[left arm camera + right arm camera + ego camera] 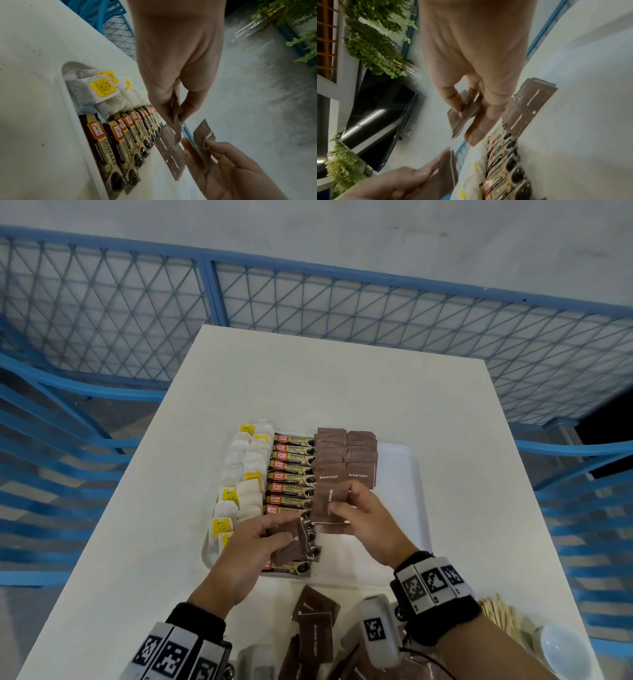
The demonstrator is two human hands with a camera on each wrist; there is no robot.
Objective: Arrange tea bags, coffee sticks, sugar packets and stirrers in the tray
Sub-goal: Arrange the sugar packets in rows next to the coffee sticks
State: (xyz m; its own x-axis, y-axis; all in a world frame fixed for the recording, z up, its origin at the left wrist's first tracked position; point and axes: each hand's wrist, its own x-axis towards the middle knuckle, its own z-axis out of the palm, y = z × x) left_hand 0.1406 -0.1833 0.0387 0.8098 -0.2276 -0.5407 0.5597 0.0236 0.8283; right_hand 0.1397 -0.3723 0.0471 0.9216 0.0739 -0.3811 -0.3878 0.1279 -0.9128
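Now the right hand (368, 518) is pinching brown sugar packets (331, 501) over the tray (407, 474), while the left hand (253, 546) is gripping a spare packet (291, 546). Next, probably, they are extending the sugar rows (346, 457) neatly.

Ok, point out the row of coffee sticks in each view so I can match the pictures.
Head: coffee sticks in the tray's middle column, between tea bags and sugar packets.
Left wrist: coffee sticks fan along lower centre.
Right wrist: coffee sticks at lower right.
Shared landmark: the yellow-tagged tea bags beside them.
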